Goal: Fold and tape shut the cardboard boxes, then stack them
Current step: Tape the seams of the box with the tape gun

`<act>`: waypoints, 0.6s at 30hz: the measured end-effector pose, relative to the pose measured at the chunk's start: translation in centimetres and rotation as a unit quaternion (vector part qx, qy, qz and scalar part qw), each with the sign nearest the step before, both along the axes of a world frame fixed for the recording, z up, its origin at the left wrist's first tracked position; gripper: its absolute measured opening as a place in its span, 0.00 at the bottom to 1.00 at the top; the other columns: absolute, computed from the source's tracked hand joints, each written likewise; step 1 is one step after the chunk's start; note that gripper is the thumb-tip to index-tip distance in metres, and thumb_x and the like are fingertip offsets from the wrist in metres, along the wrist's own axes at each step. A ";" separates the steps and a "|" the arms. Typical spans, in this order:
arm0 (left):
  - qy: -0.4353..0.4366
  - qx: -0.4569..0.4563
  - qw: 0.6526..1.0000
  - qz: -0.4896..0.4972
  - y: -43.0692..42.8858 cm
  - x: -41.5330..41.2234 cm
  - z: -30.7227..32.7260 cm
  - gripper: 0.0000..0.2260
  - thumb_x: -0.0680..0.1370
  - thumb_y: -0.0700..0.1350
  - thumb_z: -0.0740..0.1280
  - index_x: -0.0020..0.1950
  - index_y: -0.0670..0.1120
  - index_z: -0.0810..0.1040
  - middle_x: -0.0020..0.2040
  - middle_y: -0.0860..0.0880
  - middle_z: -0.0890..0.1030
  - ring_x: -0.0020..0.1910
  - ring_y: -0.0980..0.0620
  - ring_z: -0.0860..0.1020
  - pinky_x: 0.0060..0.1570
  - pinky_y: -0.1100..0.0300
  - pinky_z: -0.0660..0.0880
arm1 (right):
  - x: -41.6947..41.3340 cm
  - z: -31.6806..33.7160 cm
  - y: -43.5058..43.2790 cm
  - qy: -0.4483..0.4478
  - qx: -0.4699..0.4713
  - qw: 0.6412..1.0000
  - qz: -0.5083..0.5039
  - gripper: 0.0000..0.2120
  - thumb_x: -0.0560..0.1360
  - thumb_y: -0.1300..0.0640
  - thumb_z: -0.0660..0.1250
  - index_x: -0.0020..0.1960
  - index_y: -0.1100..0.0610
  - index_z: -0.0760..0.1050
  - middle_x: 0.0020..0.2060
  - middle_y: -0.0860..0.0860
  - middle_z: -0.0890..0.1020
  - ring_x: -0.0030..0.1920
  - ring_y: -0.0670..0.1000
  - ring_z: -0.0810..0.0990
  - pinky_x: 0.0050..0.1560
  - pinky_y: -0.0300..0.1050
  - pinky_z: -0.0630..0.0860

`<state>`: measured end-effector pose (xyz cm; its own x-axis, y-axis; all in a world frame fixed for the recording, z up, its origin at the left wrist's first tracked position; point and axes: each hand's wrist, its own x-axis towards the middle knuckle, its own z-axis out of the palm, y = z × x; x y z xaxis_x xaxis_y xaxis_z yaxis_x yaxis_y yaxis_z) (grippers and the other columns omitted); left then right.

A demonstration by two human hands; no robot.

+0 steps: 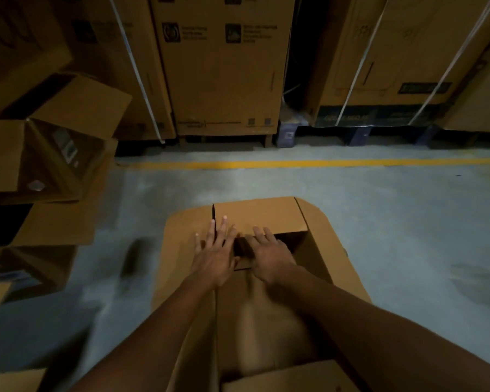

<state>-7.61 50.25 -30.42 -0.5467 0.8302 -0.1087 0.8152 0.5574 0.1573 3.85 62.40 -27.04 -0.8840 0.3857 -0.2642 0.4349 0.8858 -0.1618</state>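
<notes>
Left hand (pixel 214 256) flat, fingers spread, pressing where box's left flap (pixel 178 250) meets far flap (pixel 260 216). Right hand (pixel 269 257) flat over opening, gripping nothing. Box (pixel 317 267) on floor (pixel 379 207), untaped. Keep far flap pinned, close side flaps square. Open boxes (pixel 54 154) left of box.

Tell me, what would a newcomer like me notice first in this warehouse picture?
Two bare arms reach down the middle, the left hand and right hand lying with straight fingers on the flaps of a half-closed cardboard box on the grey floor. Open boxes are piled at the left. A yellow line crosses the floor in front of tall strapped cartons along the back.
</notes>
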 end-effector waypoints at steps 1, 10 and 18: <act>-0.016 -0.017 1.000 0.001 -0.1 -0.3 -0.9 0.32 0.84 0.57 0.55 0.81 0.53 0.39 0.80 0.51 0.32 0.78 0.44 0.32 0.75 0.34 0.42 | -0.9 -0.4 0.0 -0.018 0.005 1.000 0.014 0.36 0.82 0.53 0.61 0.82 0.51 0.44 0.82 0.52 0.43 0.81 0.58 0.40 0.78 0.62 0.50; -0.120 0.112 0.982 0.097 -4.4 -0.3 -3.9 0.31 0.83 0.61 0.47 0.82 0.50 0.48 0.82 0.50 0.44 0.81 0.48 0.44 0.78 0.45 0.47 | -2.3 -4.8 -1.6 -0.147 -0.067 0.985 -0.062 0.37 0.81 0.44 0.59 0.82 0.52 0.44 0.82 0.51 0.49 0.81 0.59 0.45 0.73 0.73 0.46; -0.327 0.228 0.794 0.460 -12.2 3.1 -6.6 0.19 0.81 0.57 0.63 0.56 0.40 0.76 0.56 0.38 0.80 0.58 0.38 0.78 0.53 0.51 0.72 | -0.4 -6.2 -9.8 0.055 -0.242 0.967 -0.063 0.31 0.78 0.53 0.64 0.78 0.51 0.56 0.61 0.56 0.81 0.58 0.60 0.81 0.58 0.54 0.78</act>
<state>-4.52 38.03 -37.05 -0.8951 0.1473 -0.4208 -0.2417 0.6328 0.7357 3.49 52.63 -33.20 -0.8709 0.3480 -0.3471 0.4913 0.6357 -0.5953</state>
